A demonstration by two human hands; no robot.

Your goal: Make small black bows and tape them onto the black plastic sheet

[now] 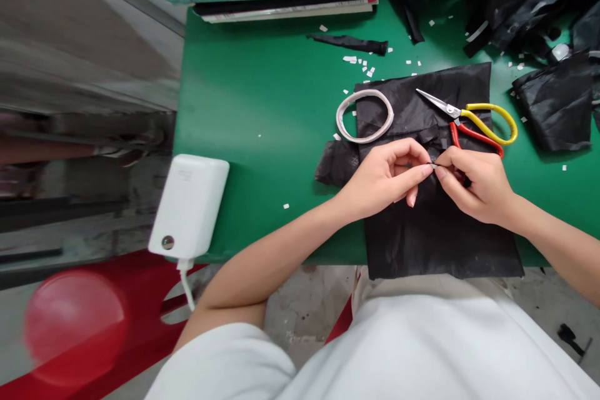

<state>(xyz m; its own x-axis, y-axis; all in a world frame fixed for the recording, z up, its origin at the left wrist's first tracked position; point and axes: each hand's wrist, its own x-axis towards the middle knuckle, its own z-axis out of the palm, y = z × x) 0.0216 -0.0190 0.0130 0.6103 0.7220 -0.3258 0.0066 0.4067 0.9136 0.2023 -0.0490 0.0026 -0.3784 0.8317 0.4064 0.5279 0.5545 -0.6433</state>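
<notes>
My left hand (391, 175) and my right hand (475, 184) meet fingertip to fingertip over a black fabric sheet (440, 237). Both are closed in a pinch. Between them shows a tiny dark and whitish piece, too small to name. Just beyond my right hand, scissors (452, 111) with one yellow and one red handle lie on the sheet, blades pointing up and left. A thin whitish tape roll (390, 115) rests partly on the sheet, above my left hand. Black folded material (335, 162) sticks out at the sheet's left side.
Small white scraps (365, 65) dot the green table (262, 87). A narrow black strip (351, 44) lies at the back, near a stack of books (285, 9). Black material (557, 100) crowds the right side. A white power bank (190, 206) with a cable sits at the left edge.
</notes>
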